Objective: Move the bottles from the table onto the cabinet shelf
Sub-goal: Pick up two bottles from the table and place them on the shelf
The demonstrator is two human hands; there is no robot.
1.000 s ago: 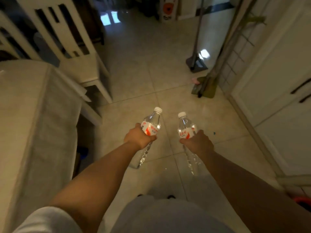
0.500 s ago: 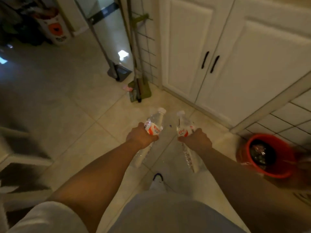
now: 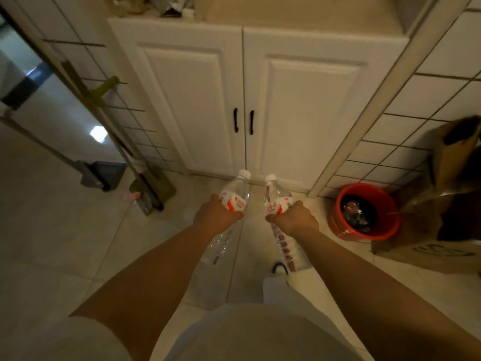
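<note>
Turning had brought the white cabinet (image 3: 244, 100) square ahead, doors closed. Both bottles pointed caps-first toward it: left hand (image 3: 216, 216) gripped the left bottle (image 3: 235, 195), right hand (image 3: 294, 220) the right bottle (image 3: 276, 198), equally near.

- Left hand (image 3: 217, 216) grips left bottle (image 3: 234, 198); right hand (image 3: 295, 220) grips right bottle (image 3: 276, 200).
- Both bottles tilt toward the closed cabinet (image 3: 260, 100).
- Red bucket (image 3: 364, 212) stands at right.
</note>
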